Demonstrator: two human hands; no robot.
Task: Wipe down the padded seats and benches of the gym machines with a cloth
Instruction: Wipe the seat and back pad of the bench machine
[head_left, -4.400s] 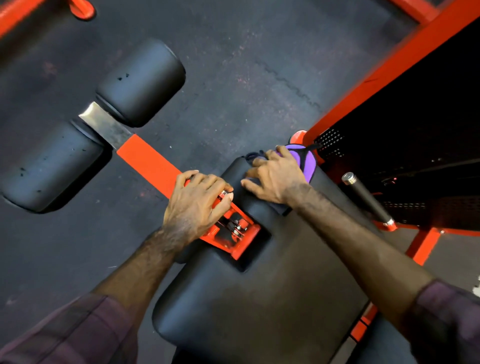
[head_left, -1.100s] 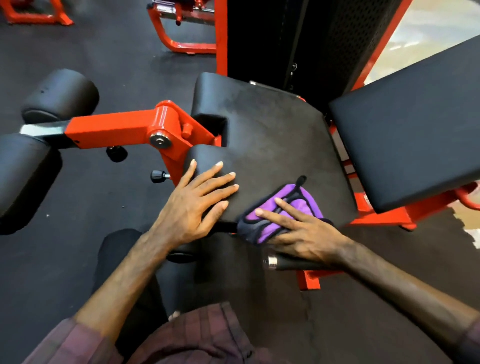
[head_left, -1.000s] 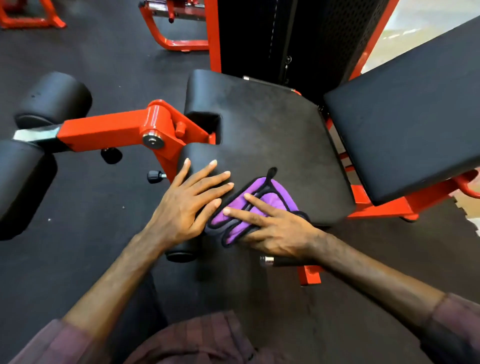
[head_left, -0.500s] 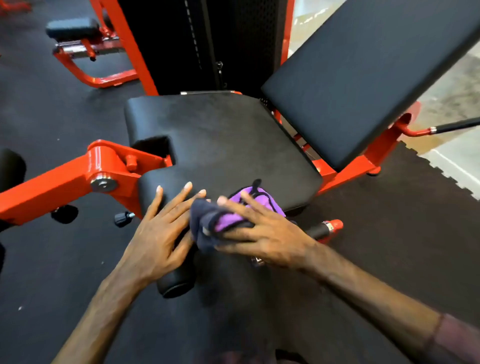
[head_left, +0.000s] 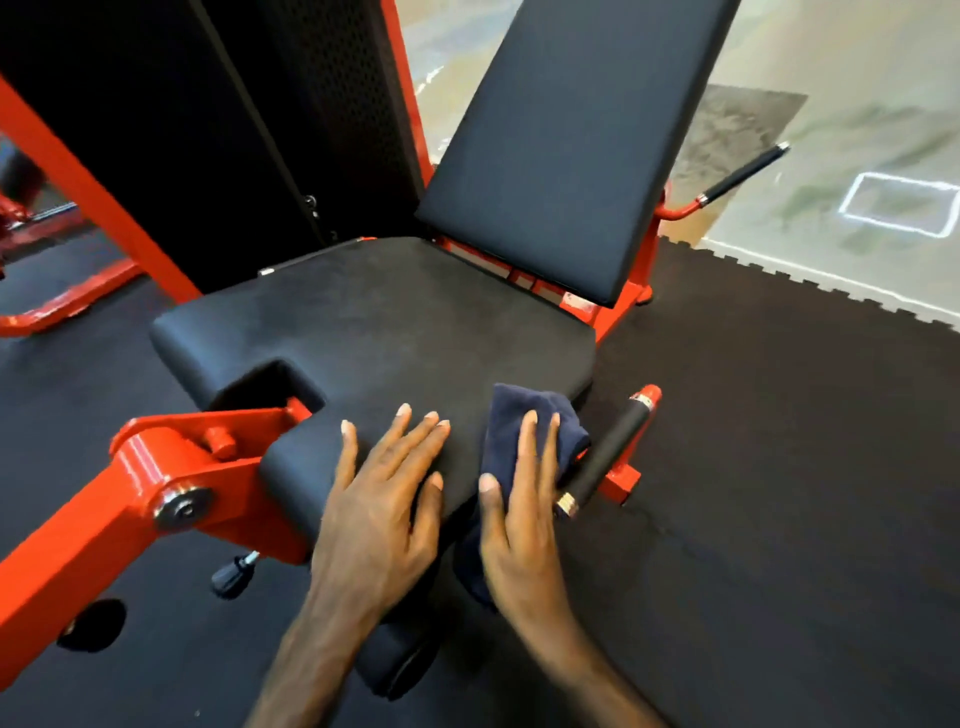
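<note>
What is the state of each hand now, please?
Left hand: open, flat on the seat pad, holding nothing.
Right hand: open, straight fingers pressing the dark cloth on the seat edge.

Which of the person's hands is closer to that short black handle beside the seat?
The right hand, pressing the cloth on the seat edge, nearly touches the handle. The left hand lies flat further left.

Gym: red-framed machine (head_left: 130, 493), padded seat (head_left: 395, 322), probably rubber floor tiles (head_left: 779, 467).
</note>
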